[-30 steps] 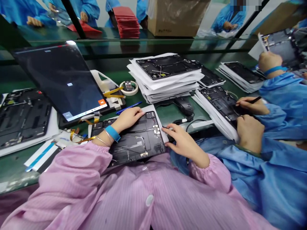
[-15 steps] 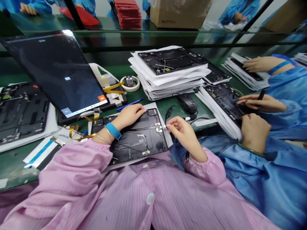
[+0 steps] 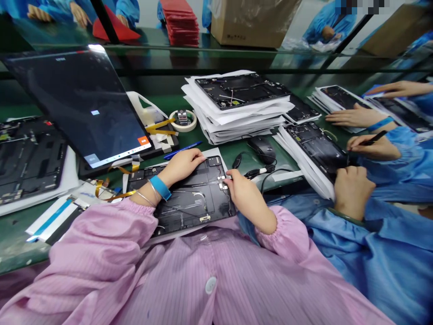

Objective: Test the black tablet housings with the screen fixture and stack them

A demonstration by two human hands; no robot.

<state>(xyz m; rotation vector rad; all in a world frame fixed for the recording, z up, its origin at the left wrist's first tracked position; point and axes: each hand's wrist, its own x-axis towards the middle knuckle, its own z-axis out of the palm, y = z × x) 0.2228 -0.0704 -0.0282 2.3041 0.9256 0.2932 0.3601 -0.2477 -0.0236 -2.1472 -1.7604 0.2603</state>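
A black laptop casing (image 3: 189,203) lies on white paper in front of me, its inner side up with thin wires and small parts. My left hand (image 3: 182,164) rests on its upper part, fingers laid out over the casing and holding nothing. At the right edge my right hand (image 3: 246,194) is closed, thumb and finger pinched beside a small connector board (image 3: 222,182). The cable plug in that pinch is mostly hidden by the fingers. Just above is a black cable piece (image 3: 237,160). A blue pen (image 3: 182,150) lies behind the casing.
A lit screen (image 3: 84,104) stands at left, beside another casing (image 3: 30,158). Stacked casings and paper (image 3: 237,108), a tape roll (image 3: 184,121) and a mouse (image 3: 262,150) are behind. At right, a co-worker's hands (image 3: 355,189) work on another casing (image 3: 311,144).
My right hand has moved left, bringing the plug from beyond the casing's edge to the connector board. My left hand stays put. Co-workers' hands at the right have shifted.
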